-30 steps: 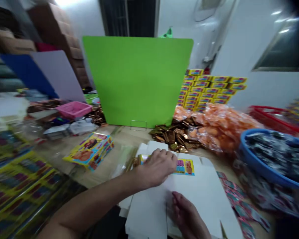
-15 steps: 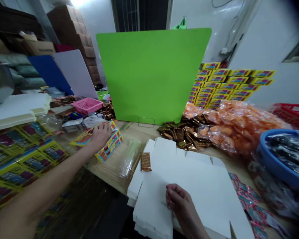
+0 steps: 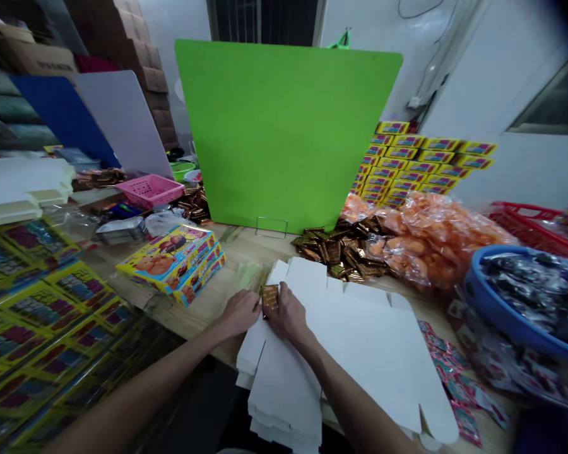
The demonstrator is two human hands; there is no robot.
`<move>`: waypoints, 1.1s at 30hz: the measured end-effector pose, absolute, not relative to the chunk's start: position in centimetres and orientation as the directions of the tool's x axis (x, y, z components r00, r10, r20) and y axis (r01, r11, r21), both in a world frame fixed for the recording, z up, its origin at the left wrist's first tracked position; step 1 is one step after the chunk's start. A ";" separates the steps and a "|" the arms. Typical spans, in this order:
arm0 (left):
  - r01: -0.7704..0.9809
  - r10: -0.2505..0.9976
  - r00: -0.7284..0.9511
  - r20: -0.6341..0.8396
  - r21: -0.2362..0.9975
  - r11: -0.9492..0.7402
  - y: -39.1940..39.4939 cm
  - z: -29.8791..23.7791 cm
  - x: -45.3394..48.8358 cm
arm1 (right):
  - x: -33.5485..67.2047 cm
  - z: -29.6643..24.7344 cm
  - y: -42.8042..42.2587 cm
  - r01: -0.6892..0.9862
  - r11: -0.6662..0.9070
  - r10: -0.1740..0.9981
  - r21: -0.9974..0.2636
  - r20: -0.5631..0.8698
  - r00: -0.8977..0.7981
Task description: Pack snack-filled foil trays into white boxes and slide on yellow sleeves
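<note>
The left hand (image 3: 240,313) has left the yellow box (image 3: 170,261). It and the right hand (image 3: 288,312) now narrowly pinch a brown packet (image 3: 270,299) at the left edge of the white card stack (image 3: 360,340).

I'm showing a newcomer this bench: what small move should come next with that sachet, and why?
Probably pick up the gold-brown sachet with the right hand: its fingers are already on it, and it lies near the edge of the stack of white die-cut card blanks, with the left hand close beside it.
</note>
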State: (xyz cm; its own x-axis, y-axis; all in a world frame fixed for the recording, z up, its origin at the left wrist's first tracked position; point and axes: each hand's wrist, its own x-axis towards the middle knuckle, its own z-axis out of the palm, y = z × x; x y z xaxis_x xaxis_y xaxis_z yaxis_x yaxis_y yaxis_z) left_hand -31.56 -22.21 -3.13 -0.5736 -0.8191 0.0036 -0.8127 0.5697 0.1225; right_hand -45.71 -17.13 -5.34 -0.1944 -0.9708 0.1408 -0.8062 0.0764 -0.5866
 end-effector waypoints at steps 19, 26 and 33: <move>-0.397 -0.876 -0.482 0.027 0.884 0.246 -20.8 -4.3 -35.7 | -64.0 -11.0 -3.1 -0.882 0.357 -0.806 -0.308 0.375 -0.457; -0.350 -0.939 -0.339 -0.054 0.934 0.072 -24.6 -5.1 -41.8 | -64.4 -11.3 -3.2 -0.874 0.306 -0.802 -0.377 0.393 -0.451; -0.130 -0.839 -0.532 -0.118 0.990 -0.058 -25.8 -2.3 -42.9 | -63.4 -7.8 -3.5 -0.871 0.417 -0.824 -0.259 0.296 -0.483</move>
